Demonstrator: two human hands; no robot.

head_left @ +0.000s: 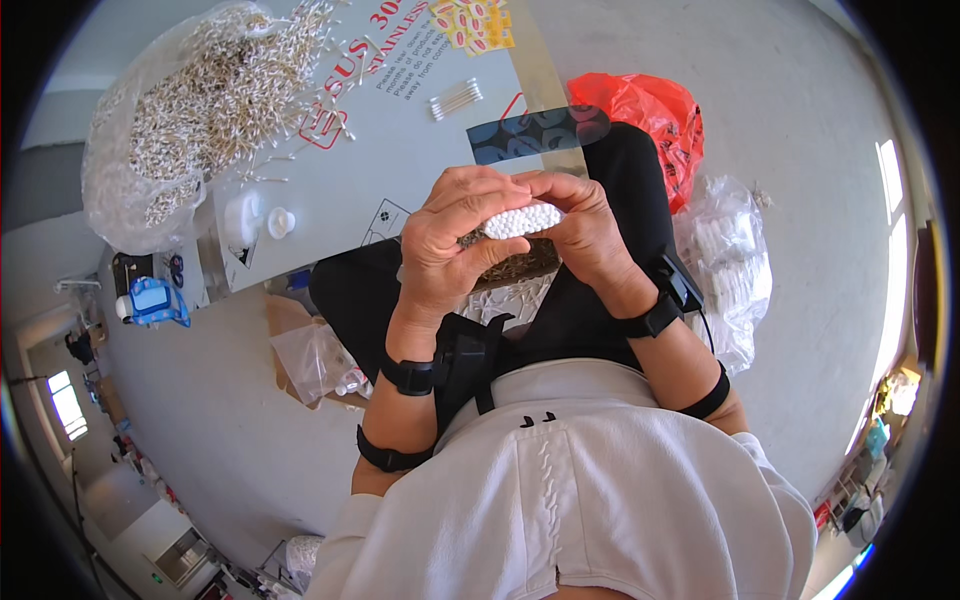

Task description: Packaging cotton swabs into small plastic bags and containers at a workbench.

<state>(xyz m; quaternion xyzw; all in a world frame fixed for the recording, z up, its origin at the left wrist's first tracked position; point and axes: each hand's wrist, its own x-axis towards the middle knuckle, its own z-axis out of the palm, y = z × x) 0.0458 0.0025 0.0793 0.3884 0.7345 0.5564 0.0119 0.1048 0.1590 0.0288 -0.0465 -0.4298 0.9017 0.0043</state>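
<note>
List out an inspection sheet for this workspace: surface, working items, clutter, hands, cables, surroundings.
Surface: grey table with red and dark printing.
Working items: bundle of cotton swabs held up between both hands, white tips showing; heap of loose swabs in a clear bag at the table's left, some spilled beside it; small row of swabs near yellow packets.
Clutter: white tub on the table; dark sheet at its right edge; red bag to the right of the legs.
Hands: left hand and right hand both grip the bundle.
Cables: thin black cord by the right wrist.
Surroundings: grey floor; bright window far left.
</note>
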